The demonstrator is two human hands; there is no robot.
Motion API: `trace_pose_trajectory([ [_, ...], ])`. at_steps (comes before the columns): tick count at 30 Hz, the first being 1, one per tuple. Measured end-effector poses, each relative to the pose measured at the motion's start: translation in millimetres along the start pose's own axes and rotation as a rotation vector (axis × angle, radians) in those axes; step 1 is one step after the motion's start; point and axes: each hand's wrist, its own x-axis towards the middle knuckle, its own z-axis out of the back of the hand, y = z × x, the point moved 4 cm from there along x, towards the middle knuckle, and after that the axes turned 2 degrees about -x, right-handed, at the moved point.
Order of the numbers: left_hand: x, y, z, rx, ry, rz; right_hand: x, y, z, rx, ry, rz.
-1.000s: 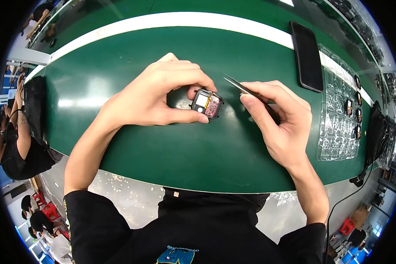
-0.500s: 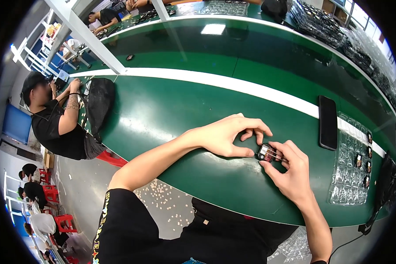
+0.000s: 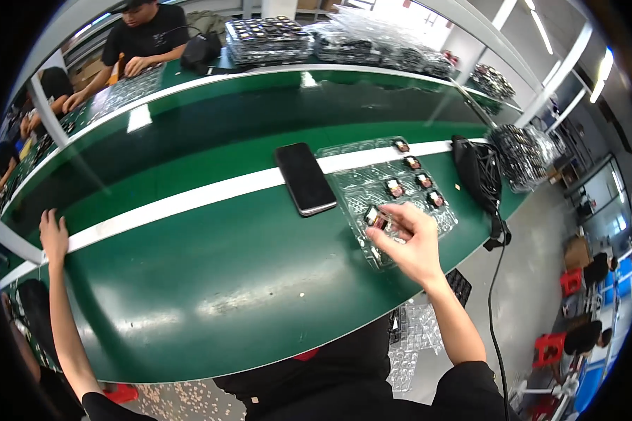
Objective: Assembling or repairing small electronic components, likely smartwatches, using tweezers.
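My right hand (image 3: 416, 245) pinches a small square black electronic part (image 3: 376, 217) with a pale, shiny face. It is over the near left side of a clear plastic compartment tray (image 3: 361, 172); whether the part touches the tray I cannot tell. Several similar parts (image 3: 395, 187) sit in pockets at the tray's far and right side. Far to the left, my left hand (image 3: 54, 235) reaches to the white strip (image 3: 182, 201) beside a white post. Its fingers are stretched out and nothing shows in them.
A black phone (image 3: 305, 179) lies left of the tray. Right of it are a black bag (image 3: 479, 172) with a hanging cable and stacked trays (image 3: 519, 158). More stacks (image 3: 268, 41) and a co-worker (image 3: 147, 38) are beyond the green bench (image 3: 211, 281).
The view has swung right. My right hand has carried the small part from the bench to the tray. My left hand has left the part and stretched far left.
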Motion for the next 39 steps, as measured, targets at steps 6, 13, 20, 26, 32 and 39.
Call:
trace_pose_trajectory([
  [6, 35.8, 53.5, -35.5, 0.206, 0.228, 0.232, -20.4, -100.2, 116.3, -0.397, -0.422, -0.181],
  [13, 49.6, 55.4, -33.7, 0.078, 0.390, 0.172, -33.7, -130.6, 133.7, -0.472, -0.387, -0.338],
  [20, 49.6, 50.9, -20.8, -0.263, 0.170, 0.158, -31.7, -125.7, 134.4, -0.358, -0.440, -0.272],
  [26, 40.0, 43.0, -31.4, -0.293, -0.027, 0.236, -29.6, -96.7, 123.7, -0.143, -0.472, -0.172],
  [32, 26.3, 2.1, -12.8, -0.400, -0.174, 0.178, 11.7, -26.0, 56.8, 0.149, -0.337, -0.120],
  [39, -87.0, -308.3, 165.9, -1.073, 0.326, -0.532, 31.5, 79.5, -64.4, 0.396, 0.260, -0.030],
])
